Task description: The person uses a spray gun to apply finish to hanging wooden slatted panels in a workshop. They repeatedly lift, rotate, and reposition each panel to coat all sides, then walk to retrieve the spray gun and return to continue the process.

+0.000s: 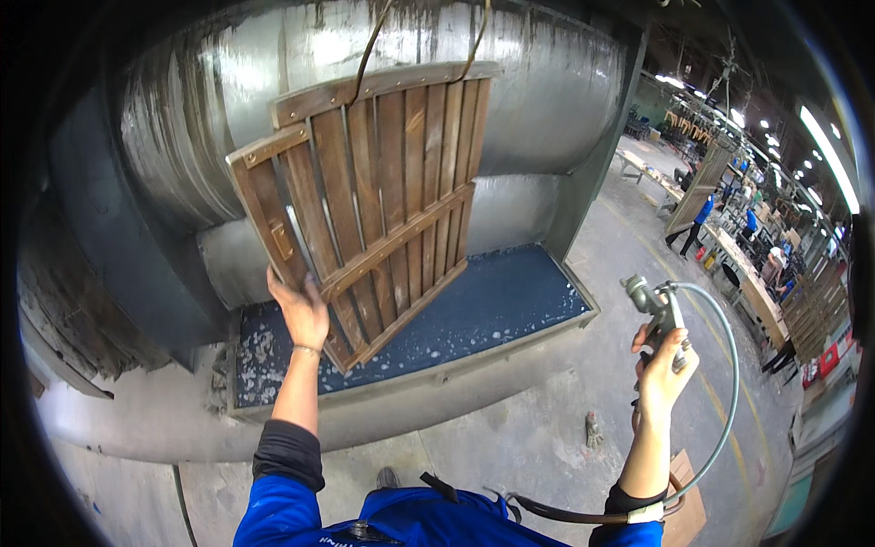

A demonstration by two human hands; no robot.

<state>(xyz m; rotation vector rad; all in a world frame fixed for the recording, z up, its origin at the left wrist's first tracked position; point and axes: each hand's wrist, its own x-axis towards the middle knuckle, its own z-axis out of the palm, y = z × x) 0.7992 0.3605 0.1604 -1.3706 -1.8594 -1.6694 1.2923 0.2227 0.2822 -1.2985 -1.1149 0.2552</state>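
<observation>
A brown wooden slatted panel (392, 173) hangs tilted from wire hooks (372, 41) in front of a metal booth wall. My left hand (303, 314) grips the panel's lower left edge, its thumb across the front and the other fingers partly hidden. Out to the right, apart from the panel, my right hand (667, 369) is closed round the handle of a metal spray gun (652, 296). A thin grey-green hose (732, 365) runs from the gun in a loop down toward my right sleeve.
Below the panel is a trough of dark blue liquid (510, 292) with pale flecks and a raised rim (437, 369). A small object (593, 428) lies on the concrete floor, and cardboard (688, 510) sits by my right arm. Far right, people work at long tables (747, 273).
</observation>
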